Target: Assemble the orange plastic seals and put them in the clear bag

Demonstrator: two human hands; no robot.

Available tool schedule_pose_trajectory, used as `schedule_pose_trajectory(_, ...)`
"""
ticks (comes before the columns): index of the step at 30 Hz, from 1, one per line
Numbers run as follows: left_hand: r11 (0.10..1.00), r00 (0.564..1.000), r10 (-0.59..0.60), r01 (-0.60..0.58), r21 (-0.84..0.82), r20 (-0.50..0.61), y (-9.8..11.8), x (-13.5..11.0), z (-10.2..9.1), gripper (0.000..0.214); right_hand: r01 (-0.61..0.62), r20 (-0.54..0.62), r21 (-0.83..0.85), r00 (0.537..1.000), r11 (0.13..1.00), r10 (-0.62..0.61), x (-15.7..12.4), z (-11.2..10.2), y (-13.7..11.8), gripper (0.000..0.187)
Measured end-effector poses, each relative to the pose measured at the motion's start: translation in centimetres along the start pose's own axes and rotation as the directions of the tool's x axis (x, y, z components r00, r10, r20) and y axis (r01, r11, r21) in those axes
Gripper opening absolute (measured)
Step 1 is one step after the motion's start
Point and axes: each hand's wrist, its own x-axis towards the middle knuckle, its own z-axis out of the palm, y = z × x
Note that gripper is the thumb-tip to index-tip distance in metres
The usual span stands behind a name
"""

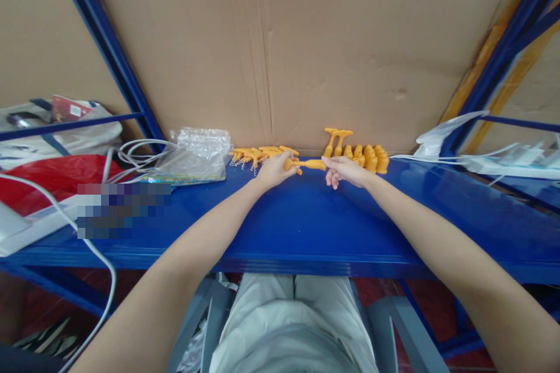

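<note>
My left hand (275, 170) is closed on the yellow T-shaped handle of a corkscrew (289, 164), above the back of the blue table. In line with it, a yellow tapered sleeve (315, 164) is pinched at its right end by thumb and index finger of my right hand (345, 171). The two pieces meet between my hands; how far one sits inside the other I cannot tell. Left of my left hand lies a row of yellow corkscrews (251, 155) with bare metal spirals. Behind my right hand stand two T-handled yellow pieces (339, 135) and several yellow sleeves (377, 159).
A cardboard panel (332, 52) rises behind the blue table (301, 221). Clear plastic bags (196, 154) and white cables (140, 148) lie to the left, near a red bag (56, 178). White power strips (516, 166) are at the far right. Blue posts flank the panel.
</note>
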Motion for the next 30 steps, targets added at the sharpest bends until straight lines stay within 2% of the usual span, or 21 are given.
schedule_pose_trajectory(7,1.0,1.0,-0.025,0.024,-0.006,-0.01,0.1,0.0,-0.1,0.026,0.092,0.008,-0.03,0.996,0.995,-0.092,1.0,-0.3,1.0,0.045)
schedule_pose_trajectory(10,0.999,0.999,-0.043,0.043,-0.017,0.007,-0.1,0.1,-0.2,0.027,0.146,-0.02,-0.106,0.989,0.984,-0.149,1.3,-0.4,1.1,0.039)
schedule_pose_trajectory(13,0.998,0.998,-0.058,0.06,-0.035,0.035,-0.3,0.3,-0.3,0.026,0.259,-0.066,-0.163,0.96,0.952,-0.272,1.5,-0.4,1.1,0.026)
schedule_pose_trajectory(17,0.996,0.997,-0.047,0.05,-0.068,0.053,-0.4,0.3,-0.4,0.026,0.369,-0.067,-0.154,0.921,0.917,-0.383,1.6,-0.4,1.4,0.028)
schedule_pose_trajectory(24,0.997,0.999,-0.03,0.033,-0.071,0.032,0.1,0.1,-0.5,0.024,0.363,-0.03,-0.17,0.927,0.916,-0.373,1.4,-0.6,1.2,0.024)
schedule_pose_trajectory(30,0.999,1.0,-0.018,0.019,-0.048,0.023,0.2,0.1,-0.6,0.024,0.26,-0.029,-0.094,0.964,0.961,-0.264,0.6,-0.8,0.5,0.024)
